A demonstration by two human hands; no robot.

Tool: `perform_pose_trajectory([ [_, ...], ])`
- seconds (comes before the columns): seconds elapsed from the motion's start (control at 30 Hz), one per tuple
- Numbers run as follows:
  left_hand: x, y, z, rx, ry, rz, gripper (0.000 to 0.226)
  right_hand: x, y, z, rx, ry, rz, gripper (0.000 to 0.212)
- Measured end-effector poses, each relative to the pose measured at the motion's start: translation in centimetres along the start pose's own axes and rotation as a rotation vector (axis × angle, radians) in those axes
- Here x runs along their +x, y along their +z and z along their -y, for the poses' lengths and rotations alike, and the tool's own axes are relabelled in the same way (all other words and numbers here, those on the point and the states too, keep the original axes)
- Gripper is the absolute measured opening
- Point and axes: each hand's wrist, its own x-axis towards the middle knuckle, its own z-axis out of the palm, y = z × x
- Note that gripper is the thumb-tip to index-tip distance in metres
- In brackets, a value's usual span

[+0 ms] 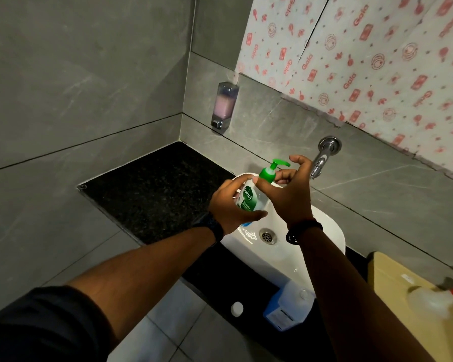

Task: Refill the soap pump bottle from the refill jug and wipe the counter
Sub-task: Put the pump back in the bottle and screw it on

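Left hand (pixel 229 205): clamped around the body of the soap pump bottle (pixel 249 198), thumb across the lower front, fingers wrapped behind. The bottle is held in the air above the white sink basin (pixel 330 231), not resting on anything. Its long axis is tilted, base toward the left wrist and pump head leaning up and away to the right, toward the other hand.

Between the hands: the green pump collar (pixel 267 174) sits just right of the left hand's knuckles and directly at the right hand's fingertips. The spout points right, toward the wall tap (pixel 322 159).

Right hand (pixel 289 190): fingers spread and curled about the collar, thumb and forefinger touching it, the remaining fingers open above the spout. It is the nearer hand to the closure; the left is only the anchor. Whether the collar is being gripped firmly or merely touched cannot be told.

Judgement: the step in hand appears to be turning the pump top on its collar. Whether it is coming off or going on, and the fill level, cannot be read.

Below and right of the right forearm: a pale jug with a blue label (pixel 285 307) stands on the dark counter (pixel 152 189) at the basin's near edge, probably the refill jug. A small white cap (pixel 236 308) lies left of it, beneath the left forearm line.
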Motion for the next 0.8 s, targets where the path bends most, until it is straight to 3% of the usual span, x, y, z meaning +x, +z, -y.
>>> perform_pose_trajectory([
  [0.8, 0.03, 0.01, 0.19, 0.006, -0.006, 0.000, 0.082, -0.08, -0.10, 0.28, 0.083, 0.053, 0.031, 0.068],
])
